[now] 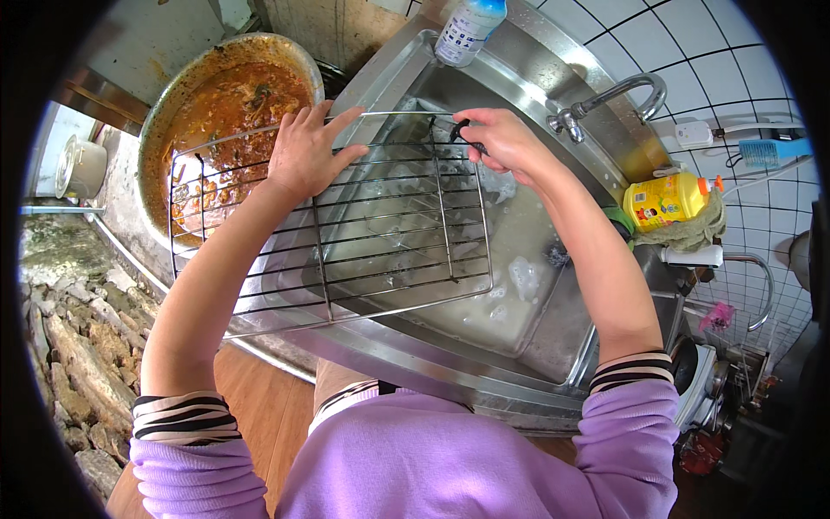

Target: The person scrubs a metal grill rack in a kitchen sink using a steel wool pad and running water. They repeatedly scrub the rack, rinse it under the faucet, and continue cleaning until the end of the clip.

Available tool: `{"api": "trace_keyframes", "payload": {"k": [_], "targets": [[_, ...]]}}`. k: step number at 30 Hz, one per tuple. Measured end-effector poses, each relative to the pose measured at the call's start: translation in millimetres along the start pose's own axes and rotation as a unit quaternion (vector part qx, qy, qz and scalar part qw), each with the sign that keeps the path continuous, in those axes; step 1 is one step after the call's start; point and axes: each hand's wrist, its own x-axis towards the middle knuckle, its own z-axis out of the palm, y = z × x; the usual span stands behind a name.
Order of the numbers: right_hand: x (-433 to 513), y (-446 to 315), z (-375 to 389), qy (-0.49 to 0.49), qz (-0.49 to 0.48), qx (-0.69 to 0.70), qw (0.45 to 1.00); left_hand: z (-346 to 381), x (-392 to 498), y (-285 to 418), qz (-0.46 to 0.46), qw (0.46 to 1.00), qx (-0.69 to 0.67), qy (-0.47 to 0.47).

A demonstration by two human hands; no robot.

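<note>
A metal wire rack [382, 227] lies tilted across the stainless steel sink [402, 337], its left part reaching over a large basin. My left hand [311, 152] holds the rack near its far rail, palm down and fingers spread over the bars. At the rack's far right corner, my right hand [506, 143] pinches a small black item [462, 133], apparently a scrubber, against the rail. Most of that item is hidden by my fingers. Below the rack, cloudy water [467, 305] with patches of foam fills the sink bowl.
The large metal basin [146, 194] holds reddish-brown, oily liquid. A bottle [468, 36] stands on the sink's far ledge. The faucet [603, 97] curves out at right, beyond a yellow detergent bottle [664, 202]. A dark mesh scrubber [556, 253] sits by the sink divider.
</note>
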Motion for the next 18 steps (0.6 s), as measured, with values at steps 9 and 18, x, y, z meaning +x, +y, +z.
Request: {"api": "trace_keyframes", "payload": {"k": [9, 18], "targets": [[-12.7, -6.5, 25.0, -0.047, 0.035, -0.085, 0.995, 0.2, -0.1, 2.2, -0.01, 1.0, 0.016, -0.004], [-3.4, -4.9, 25.9, -0.004, 0.039, 0.074, 0.997, 1.8, -0.8, 1.3, -0.019, 1.0, -0.001, 0.005]]}}
